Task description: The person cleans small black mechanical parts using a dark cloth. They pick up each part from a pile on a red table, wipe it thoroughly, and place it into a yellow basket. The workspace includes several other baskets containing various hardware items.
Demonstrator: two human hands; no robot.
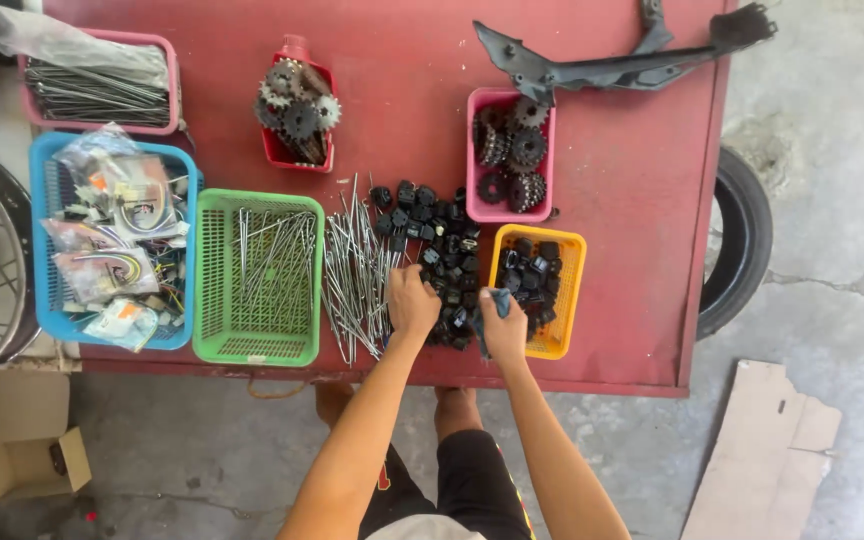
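Head camera view, looking straight down: you stand at a red table [612, 200] with both hands working at its near edge. Your left hand [413, 300] rests knuckles-up on the near end of a loose heap of small black parts [434, 240], fingers curled down into the pile; whether they pinch a piece cannot be told from above. Your right hand [505, 322] is clenched around a blue cloth [493, 300], held just beside the heap and touching the left rim of a yellow basket [568, 290] that holds more of the same black pieces. Just left of your left hand lies a spread of thin metal spokes [354, 270], and beyond that a green basket [252, 340] with a few more spokes in it. Farther left, a blue basket [44, 240] is filled with bagged wiring. Along the far side sit a pink tray [167, 80] of rods, a red tub [277, 150] of sprockets and a pink basket [482, 105] of dark sprockets.
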